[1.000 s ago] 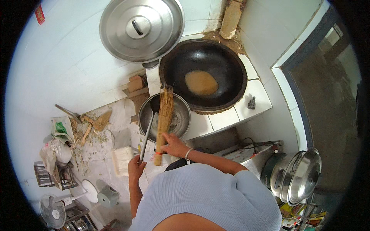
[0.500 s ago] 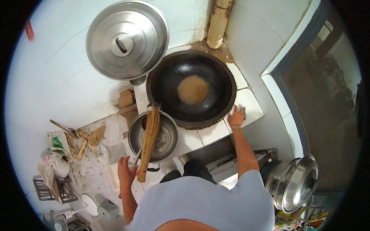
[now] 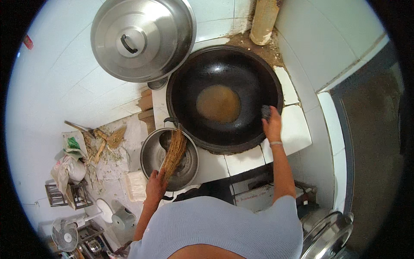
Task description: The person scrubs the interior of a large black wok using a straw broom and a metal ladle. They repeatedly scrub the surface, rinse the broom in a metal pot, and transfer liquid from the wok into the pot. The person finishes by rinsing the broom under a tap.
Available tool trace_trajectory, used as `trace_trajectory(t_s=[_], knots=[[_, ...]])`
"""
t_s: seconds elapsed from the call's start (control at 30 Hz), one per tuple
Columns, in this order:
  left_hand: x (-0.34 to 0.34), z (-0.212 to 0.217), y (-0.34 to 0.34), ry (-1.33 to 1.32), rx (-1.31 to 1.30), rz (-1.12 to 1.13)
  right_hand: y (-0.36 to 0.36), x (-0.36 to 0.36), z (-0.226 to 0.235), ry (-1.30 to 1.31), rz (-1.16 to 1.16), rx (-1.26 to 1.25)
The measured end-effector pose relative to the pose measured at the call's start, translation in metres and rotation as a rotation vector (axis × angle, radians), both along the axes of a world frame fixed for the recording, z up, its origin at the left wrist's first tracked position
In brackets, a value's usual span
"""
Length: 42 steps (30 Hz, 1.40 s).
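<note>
Left hand (image 3: 156, 184) clasps a straw-coloured bundled whisk brush (image 3: 173, 153) in a round steel pot (image 3: 148, 157); right hand (image 3: 272, 126) pinches a dark scouring pad (image 3: 266, 112) on the big black iron wok (image 3: 250, 77).

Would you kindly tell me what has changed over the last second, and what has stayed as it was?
The right hand let go of the straw brush, swung right to the stove ledge, and now rests on the rim of the black wok, by a small grey pad. The left hand took over the brush, which has tilted in the steel pot. The brown liquid and the large lid stayed put.
</note>
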State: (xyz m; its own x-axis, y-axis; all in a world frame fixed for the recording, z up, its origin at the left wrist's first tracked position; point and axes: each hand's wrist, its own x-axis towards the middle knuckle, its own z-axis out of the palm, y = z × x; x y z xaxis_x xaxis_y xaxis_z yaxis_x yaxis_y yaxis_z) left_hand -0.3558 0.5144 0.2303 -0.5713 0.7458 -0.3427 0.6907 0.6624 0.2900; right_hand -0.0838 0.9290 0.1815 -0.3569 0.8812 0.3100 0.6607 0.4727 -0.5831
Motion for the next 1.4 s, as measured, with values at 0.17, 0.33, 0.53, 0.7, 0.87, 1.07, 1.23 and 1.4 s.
trace_trajectory(t_s=[0.17, 0.33, 0.53, 0.7, 0.87, 1.07, 1.23, 1.4], knots=[[-0.004, -0.001, 0.003, 0.055, -0.055, 0.016, 0.082, -0.106, -0.095, -0.484, 0.104, -0.072], [-0.008, -0.003, 0.021, -0.018, -0.068, 0.05, 0.088, -0.144, -0.274, -0.346, -0.253, -0.825], [0.0, -0.005, 0.019, -0.028, -0.105, 0.129, -0.021, -0.198, -0.174, -0.899, 0.949, -0.268], [-0.005, -0.01, 0.025, -0.023, -0.178, 0.159, -0.015, -0.261, -0.211, -0.43, 0.916, -0.215], [-0.01, -0.012, 0.023, 0.017, -0.172, 0.112, 0.089, -0.404, -0.241, -0.09, 0.4, -0.132], [-0.013, -0.032, 0.009, 0.049, -0.087, 0.095, 0.011, -0.347, -0.259, -0.253, 0.635, -0.196], [-0.006, -0.028, 0.014, 0.079, -0.12, 0.129, -0.029, -0.176, -0.151, -0.063, 0.982, -0.822], [-0.006, -0.029, 0.013, 0.042, -0.152, 0.147, -0.003, -0.254, -0.199, -0.361, 1.18, -0.168]])
